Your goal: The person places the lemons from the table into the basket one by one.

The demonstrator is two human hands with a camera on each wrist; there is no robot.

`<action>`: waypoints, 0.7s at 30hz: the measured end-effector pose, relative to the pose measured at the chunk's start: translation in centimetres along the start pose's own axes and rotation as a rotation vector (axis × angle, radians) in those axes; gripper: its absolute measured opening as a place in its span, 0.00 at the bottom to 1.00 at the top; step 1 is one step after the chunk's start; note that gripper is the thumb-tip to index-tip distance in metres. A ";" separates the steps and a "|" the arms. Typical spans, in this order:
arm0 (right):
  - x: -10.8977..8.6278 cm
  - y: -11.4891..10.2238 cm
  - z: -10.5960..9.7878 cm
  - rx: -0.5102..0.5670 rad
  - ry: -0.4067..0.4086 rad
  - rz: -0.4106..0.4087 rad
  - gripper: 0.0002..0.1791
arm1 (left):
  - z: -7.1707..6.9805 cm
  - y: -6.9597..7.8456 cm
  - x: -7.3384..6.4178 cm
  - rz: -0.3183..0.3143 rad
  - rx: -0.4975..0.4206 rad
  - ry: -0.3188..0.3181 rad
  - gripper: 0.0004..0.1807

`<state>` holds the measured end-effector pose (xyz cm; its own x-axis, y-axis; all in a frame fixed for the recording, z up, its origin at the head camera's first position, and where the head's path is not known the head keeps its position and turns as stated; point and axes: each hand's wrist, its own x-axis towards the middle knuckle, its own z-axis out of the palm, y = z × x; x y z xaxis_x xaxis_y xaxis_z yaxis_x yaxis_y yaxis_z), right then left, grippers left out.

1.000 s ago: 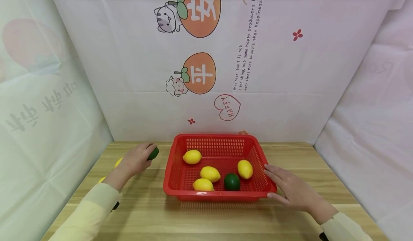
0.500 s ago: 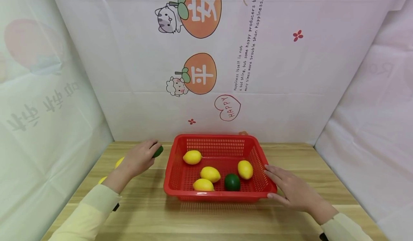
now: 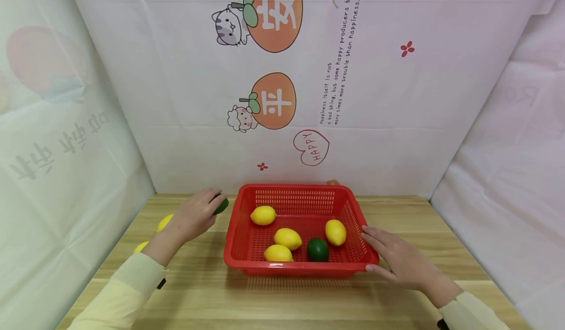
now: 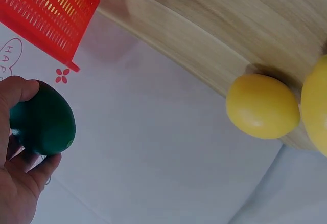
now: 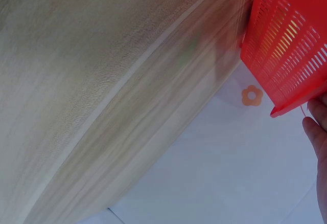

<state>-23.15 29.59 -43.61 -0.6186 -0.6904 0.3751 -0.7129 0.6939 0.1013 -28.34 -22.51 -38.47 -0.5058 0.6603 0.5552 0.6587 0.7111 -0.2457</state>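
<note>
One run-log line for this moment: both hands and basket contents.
left hand: holds green fruit | right hand: touches red basket | inside: four lemons, another green fruit

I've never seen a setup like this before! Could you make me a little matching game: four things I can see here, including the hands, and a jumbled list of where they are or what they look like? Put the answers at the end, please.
Things:
1. Left hand
2. Right hand
3. Basket
4. Four yellow fruits

Descriptions:
A. Inside the basket
B. Red, with slotted walls
C. Curled around a dark green fruit
D. At the basket's right-hand rim

Right pairs: 1-C, 2-D, 3-B, 4-A
</note>
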 end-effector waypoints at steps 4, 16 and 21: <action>0.0 0.0 0.0 0.005 0.007 -0.002 0.37 | -0.2 0.3 0.4 0.001 0.000 -0.014 0.28; 0.0 0.0 0.0 0.002 0.006 0.000 0.38 | -0.5 1.2 1.8 0.013 0.029 -0.043 0.27; 0.0 -0.1 -0.1 0.005 0.004 0.000 0.38 | -0.5 1.7 2.5 0.023 0.033 -0.050 0.28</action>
<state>-23.10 29.56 -43.56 -0.6172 -0.6896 0.3787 -0.7147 0.6927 0.0967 -28.19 -19.77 -37.08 -0.5181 0.6874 0.5090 0.6526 0.7023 -0.2843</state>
